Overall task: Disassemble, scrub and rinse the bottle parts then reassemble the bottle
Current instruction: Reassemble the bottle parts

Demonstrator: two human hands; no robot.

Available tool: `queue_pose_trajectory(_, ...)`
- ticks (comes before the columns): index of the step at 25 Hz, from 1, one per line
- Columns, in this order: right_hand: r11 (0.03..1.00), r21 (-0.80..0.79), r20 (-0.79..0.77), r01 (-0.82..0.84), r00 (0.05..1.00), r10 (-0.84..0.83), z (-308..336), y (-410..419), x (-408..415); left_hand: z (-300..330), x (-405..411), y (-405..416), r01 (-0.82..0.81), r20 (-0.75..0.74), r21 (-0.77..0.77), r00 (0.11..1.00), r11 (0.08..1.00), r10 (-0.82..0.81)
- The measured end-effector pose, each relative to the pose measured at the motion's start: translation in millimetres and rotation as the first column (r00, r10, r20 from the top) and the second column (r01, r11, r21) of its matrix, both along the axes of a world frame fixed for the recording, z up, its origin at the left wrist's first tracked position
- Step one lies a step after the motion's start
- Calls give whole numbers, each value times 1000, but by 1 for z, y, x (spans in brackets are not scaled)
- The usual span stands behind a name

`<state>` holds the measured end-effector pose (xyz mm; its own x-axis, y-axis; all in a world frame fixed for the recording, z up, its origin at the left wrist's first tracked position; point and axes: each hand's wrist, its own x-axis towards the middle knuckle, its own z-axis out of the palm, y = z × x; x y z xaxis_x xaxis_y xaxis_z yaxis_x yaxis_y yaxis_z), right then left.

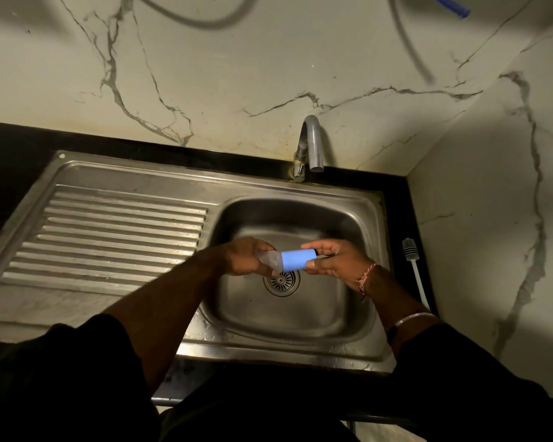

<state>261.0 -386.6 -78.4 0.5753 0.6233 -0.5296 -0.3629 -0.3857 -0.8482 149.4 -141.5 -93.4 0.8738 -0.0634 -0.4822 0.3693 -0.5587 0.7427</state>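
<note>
the bottle (296,260) is held in the air over the sink (288,317), a little below the middle of the frame, just above the drain (281,283). its long axis lies almost flat, running left to right across the picture, with a small tilt down toward the left. the blue body is in the middle, the clear cap (270,260) is at the left end, and the dark base is at the right end.

the left hand (246,255) comes in from the lower left and its grip is closed around the clear cap; the fingers curl over it and hide a part of it. the right hand (336,260) comes in from the lower right and its grip is clamped on the base end, thumb under and fingers above. so each hand has one end, and the bare blue part between them is free. i judge that the coming move is a twist around this long axis, to take the cap off, and both hands are equally near to the joint.

for room: the basin is open below and around the hands, so a dropped part would fall inside it, near the drain. the tap (310,145) stands behind, toward the upper middle, well apart from the bottle, and no water is seen running. the ribbed drainboard (115,234) at the left gives a flat place for parts. a white bottle brush (412,263) lies on the dark worktop (403,202) at the right edge of the sink, near to the right hand.
</note>
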Motion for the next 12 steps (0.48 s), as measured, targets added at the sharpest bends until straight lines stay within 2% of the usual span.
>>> queue_pose_trajectory(2,999,-34,-55,36,998,-37,5,5,0,-3,-2,-1,-21,56,13,998,1000,20)
queue_pose_trajectory(4,981,-164,-56,101,992,-112,9,9,-4,-5,-3,-3,-48,139,39,989,998,43)
queue_pose_trajectory(7,921,-389,10,10,1000,-7,5,15,-10,-6,-3,-6,-42,190,75,981,996,27)
queue_pose_trajectory(9,925,-380,-26,15,999,-27,1,19,-11,-8,-5,-9,-36,175,103,984,994,18)
queue_pose_trajectory(12,973,-159,-35,168,984,-176,1,20,-10,-8,-8,-12,-34,147,129,989,991,15)
